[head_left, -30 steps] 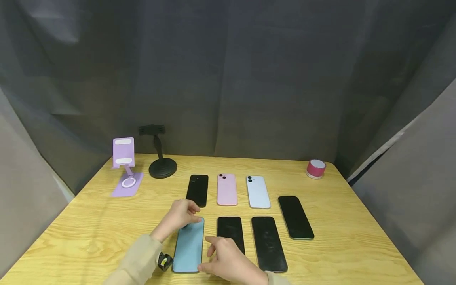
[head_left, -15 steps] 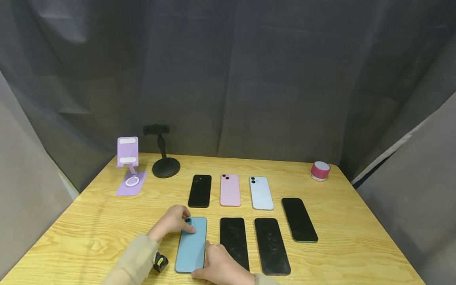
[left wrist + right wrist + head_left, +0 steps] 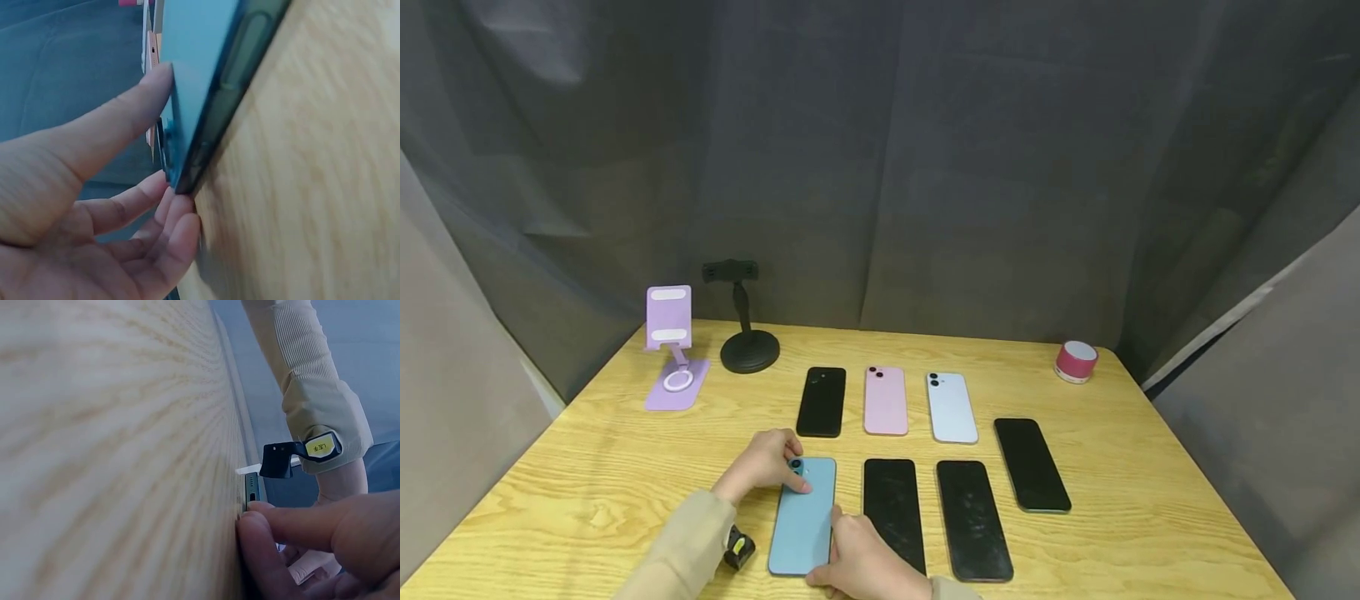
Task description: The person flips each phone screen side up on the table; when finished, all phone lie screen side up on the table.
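Note:
A light blue phone lies back up near the table's front, its camera at the top left corner. My left hand holds that corner: the thumb presses on the back, and the fingertips meet the top edge, as the left wrist view of the phone shows. With thumb and fingers, my right hand pinches the lower right corner. In the right wrist view only the bottom end of the phone shows past my fingers. Just right of it lies a black phone, partly behind my right hand.
More black phones lie to the right. Behind stand a row of black, pink and white phones. At the back are a purple phone stand, a black stand and a pink round object.
My left hand has shifted left to the blue phone's camera corner, uncovering the camera. My right fingers have closed in on its right edge. The last half second shows almost no movement.

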### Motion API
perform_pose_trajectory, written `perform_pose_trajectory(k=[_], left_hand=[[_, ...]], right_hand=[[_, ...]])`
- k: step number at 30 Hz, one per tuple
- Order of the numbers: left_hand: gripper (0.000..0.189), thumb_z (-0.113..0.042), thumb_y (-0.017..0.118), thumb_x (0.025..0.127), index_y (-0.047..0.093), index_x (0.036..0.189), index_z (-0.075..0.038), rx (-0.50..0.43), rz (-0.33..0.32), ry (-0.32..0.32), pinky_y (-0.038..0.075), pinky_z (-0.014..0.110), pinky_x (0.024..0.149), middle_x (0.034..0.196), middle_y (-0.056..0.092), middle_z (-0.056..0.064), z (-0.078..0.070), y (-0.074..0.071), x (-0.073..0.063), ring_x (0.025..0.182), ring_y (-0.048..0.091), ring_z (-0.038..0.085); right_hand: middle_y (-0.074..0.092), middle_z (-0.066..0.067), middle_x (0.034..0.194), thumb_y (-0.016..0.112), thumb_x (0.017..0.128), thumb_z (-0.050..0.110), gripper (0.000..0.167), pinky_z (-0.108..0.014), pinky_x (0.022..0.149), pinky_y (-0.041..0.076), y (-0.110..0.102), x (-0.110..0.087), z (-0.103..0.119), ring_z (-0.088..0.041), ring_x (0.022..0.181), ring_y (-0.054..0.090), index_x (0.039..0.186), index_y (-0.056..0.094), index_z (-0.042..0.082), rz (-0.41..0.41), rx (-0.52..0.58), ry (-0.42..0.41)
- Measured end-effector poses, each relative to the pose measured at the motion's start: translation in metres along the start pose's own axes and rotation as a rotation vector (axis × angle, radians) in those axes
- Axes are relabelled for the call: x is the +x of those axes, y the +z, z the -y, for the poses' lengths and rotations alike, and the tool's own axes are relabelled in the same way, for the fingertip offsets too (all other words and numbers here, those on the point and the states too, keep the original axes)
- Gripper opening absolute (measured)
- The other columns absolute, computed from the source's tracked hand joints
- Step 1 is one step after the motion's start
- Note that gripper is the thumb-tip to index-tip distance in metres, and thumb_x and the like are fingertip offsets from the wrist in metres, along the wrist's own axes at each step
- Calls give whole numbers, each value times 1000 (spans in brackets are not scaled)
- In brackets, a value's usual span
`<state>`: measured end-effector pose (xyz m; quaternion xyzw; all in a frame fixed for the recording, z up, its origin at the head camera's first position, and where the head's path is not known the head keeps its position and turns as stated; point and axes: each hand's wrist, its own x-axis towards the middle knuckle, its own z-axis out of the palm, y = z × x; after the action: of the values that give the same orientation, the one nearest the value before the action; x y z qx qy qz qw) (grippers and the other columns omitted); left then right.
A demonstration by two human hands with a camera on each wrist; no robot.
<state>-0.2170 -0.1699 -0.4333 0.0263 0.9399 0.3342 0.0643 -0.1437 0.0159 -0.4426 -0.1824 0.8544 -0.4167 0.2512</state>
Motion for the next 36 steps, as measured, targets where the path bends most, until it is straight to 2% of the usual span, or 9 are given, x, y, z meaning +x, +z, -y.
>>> perform_pose_trajectory(k=[10, 13, 19, 23, 24, 27, 28, 31, 36], left_hand=[[44, -9, 91, 59, 63, 92, -3, -62, 16, -21, 52, 34, 76, 90, 62, 5, 3, 0, 0, 84, 56, 17], [43, -9, 90, 62, 63, 95, -1, -104, 34, -19, 51, 32, 73, 89, 62, 5, 3, -1, -1, 81, 54, 17], [41, -6, 85, 69, 60, 100, 4, -246, 104, 2, 44, 26, 65, 87, 58, 8, 9, -2, -2, 74, 50, 17], [42, -6, 84, 70, 58, 102, 4, -284, 122, 36, 43, 26, 63, 86, 59, 9, 12, -1, -3, 73, 50, 16], [43, -6, 84, 71, 58, 103, 4, -285, 124, 41, 43, 26, 63, 85, 59, 9, 12, -1, -4, 72, 51, 16], [45, -6, 84, 70, 57, 104, 4, -305, 120, 26, 44, 26, 63, 84, 60, 9, 12, -1, -4, 71, 52, 16], [45, -6, 84, 70, 57, 105, 4, -309, 115, 17, 44, 26, 62, 84, 60, 9, 12, 0, -4, 71, 52, 16], [48, -7, 85, 70, 58, 108, 4, -317, 92, -12, 43, 26, 62, 86, 59, 9, 11, 1, -3, 71, 51, 17], [48, -8, 85, 69, 60, 109, 4, -312, 77, -16, 43, 26, 63, 89, 59, 9, 11, 2, -3, 72, 50, 17]], right_hand=[[56, -3, 47, 78, 78, 12, 87, -20, 39, 32, 0, -2, 3, -9, 36, 43, 138, 25, -24, 27, 55, 14], [57, -5, 49, 79, 79, 13, 88, -20, 39, 31, -1, -3, 3, -9, 38, 44, 138, 25, -23, 29, 58, 18], [58, -5, 51, 78, 79, 14, 86, -20, 40, 31, -3, -4, 3, -9, 39, 46, 138, 27, -23, 34, 62, 11], [59, -8, 53, 78, 79, 14, 86, -21, 40, 31, -2, -3, 3, -12, 41, 49, 139, 28, -21, 24, 50, 17], [59, -8, 56, 79, 78, 15, 87, -22, 41, 33, -2, -2, 3, -13, 44, 50, 139, 28, -21, 14, 25, 18], [65, -18, 89, 82, 76, 23, 93, -30, 58, 51, -1, 0, 3, -23, 75, 63, 142, 29, -16, -27, -92, 35], [61, -21, 101, 82, 75, 26, 95, -34, 66, 54, -1, 0, 2, -27, 85, 63, 143, 28, -14, -39, -127, 42], [47, -23, 122, 83, 73, 35, 102, -45, 84, 52, 0, 1, 2, -32, 106, 56, 146, 27, -9, -59, -183, 42], [41, -26, 128, 77, 75, 51, 103, -49, 83, 52, 3, 1, 3, -31, 107, 56, 147, 28, -5, -61, -147, 26]])
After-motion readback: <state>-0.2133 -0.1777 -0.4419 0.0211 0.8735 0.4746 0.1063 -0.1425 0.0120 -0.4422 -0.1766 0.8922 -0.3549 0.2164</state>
